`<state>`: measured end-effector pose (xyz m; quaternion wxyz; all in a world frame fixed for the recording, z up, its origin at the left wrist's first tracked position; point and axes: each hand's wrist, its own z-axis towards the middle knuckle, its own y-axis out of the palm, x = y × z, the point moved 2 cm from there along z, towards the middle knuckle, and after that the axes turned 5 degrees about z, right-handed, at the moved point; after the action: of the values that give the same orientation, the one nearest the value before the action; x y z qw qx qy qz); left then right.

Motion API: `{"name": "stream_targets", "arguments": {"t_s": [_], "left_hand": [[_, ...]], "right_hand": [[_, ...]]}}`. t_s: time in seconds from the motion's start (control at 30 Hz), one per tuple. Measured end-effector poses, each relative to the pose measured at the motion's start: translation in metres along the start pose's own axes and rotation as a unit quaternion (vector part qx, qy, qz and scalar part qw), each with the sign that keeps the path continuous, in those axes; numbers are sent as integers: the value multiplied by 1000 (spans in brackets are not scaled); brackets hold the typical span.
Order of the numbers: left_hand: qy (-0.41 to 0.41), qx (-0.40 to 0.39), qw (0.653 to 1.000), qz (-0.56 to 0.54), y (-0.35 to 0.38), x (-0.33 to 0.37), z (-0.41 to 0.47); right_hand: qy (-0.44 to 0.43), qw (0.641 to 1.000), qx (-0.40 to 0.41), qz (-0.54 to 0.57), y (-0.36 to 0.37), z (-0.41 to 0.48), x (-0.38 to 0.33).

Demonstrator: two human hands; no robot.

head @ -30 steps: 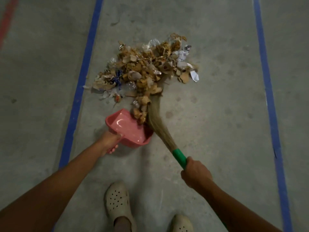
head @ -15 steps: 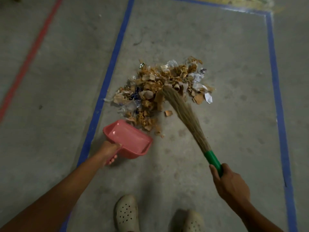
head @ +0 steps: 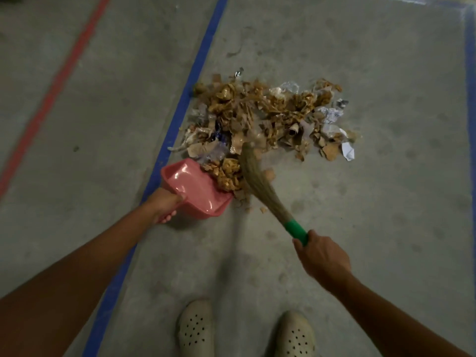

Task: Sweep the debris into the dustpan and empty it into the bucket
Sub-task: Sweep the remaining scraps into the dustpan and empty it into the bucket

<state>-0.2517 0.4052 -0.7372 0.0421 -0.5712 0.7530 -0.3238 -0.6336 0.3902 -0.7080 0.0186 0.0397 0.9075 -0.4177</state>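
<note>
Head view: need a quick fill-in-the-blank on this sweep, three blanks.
1. The left hand holds a ___ dustpan.
2. The right hand holds the broom by its ___ handle.
3. The debris lies just right of a ___ line on the floor.
Missing words: pink; green; blue.

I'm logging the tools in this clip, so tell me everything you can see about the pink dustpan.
The dustpan is pink, glossy, seemingly plastic: a shallow scoop with raised walls and a rear handle, which the left hand grips. It is held low at the concrete floor, just right of the blue tape line, mouth facing the debris pile. A clump of brown scraps lies in its mouth, the broom bristles beside them. The rest of its inside is bare.
</note>
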Motion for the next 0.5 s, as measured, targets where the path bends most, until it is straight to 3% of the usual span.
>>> {"name": "stream_targets", "arguments": {"t_s": [0.27,0.37,0.5], "left_hand": [[41,-30,999,12,7,-12,-9],[46,-13,999,3,-6,-16,-11],[24,16,999,-14,-20,-15,3]], "right_hand": [[24,997,66,33,-13,-42,47],[30,993,110,30,-29,-24,62],[26,994,105,35,-47,31,53]]}}
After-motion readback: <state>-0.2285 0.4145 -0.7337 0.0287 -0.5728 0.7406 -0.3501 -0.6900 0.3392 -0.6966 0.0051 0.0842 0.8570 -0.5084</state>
